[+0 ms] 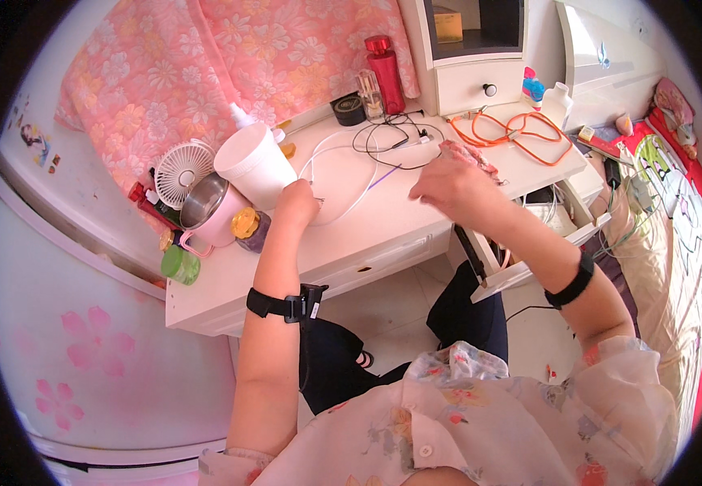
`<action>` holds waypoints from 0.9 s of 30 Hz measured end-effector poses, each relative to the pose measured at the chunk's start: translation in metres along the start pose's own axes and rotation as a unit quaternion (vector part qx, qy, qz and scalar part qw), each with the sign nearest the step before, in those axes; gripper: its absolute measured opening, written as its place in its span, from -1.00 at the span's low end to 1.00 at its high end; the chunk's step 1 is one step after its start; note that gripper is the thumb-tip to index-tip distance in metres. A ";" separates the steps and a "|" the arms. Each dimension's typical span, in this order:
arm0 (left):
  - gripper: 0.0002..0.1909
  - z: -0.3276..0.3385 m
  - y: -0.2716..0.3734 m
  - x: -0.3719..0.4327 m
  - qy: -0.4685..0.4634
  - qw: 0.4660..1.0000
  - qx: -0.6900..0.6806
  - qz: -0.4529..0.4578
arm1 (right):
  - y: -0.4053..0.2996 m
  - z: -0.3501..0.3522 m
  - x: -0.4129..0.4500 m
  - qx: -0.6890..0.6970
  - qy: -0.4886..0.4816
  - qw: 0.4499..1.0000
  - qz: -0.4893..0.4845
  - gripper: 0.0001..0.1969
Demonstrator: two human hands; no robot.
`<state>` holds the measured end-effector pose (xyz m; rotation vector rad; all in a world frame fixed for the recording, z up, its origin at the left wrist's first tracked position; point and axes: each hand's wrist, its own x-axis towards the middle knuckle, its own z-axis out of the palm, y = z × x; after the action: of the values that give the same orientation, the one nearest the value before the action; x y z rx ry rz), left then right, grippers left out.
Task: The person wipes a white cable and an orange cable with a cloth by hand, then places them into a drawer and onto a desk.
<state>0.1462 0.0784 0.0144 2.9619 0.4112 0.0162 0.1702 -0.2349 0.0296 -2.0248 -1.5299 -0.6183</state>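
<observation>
My left hand (299, 203) is curled at the base of a white plastic tub (257, 164), with a small dark thing showing at its fingers; its grip is hidden. A white cable (349, 209) loops over the desk beside it. Above the desk's right part is my right hand (454, 185), its fingers bent and slightly blurred. A pink patterned cloth item (469, 155) shows just beyond its knuckles; whether the hand holds it is unclear. Black earphones (381, 143) and an orange cable (512, 132) lie farther back on the white desk (351, 243).
At the left stand a small white fan (184, 170), a pink steel-lined cup (205, 209), a gold-lidded jar (251, 228) and a green-lidded jar (181, 265). A red bottle (385, 76) stands at the back. An open drawer (512, 276) juts out at the right, beside a bed (661, 243).
</observation>
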 end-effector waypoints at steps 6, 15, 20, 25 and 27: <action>-0.63 -0.003 -0.007 0.001 -0.024 1.000 0.005 0.009 | 0.006 -0.058 -0.035 -0.089 -0.035 0.982 0.165 -0.90; -0.73 0.003 -0.004 -0.011 0.066 0.994 -0.087 0.020 | 0.008 -0.067 -0.118 -0.052 -0.125 0.941 0.311 -0.86; -0.81 -0.010 0.044 -0.038 0.184 0.949 -0.253 0.046 | -0.009 -0.054 -0.129 -0.053 -0.012 0.945 0.323 -0.82; -0.86 0.028 0.148 -0.078 0.070 0.853 -0.472 0.210 | -0.017 -0.018 -0.143 -0.023 0.131 0.915 0.380 -0.81; -0.86 0.041 0.178 -0.094 0.031 0.846 -0.458 0.270 | -0.020 -0.008 -0.144 -0.071 0.176 0.901 0.391 -0.81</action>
<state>0.1055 -0.1227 0.0013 2.0171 -0.3627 0.2861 0.1138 -0.3404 -0.0534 -2.2383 -0.3962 -0.7075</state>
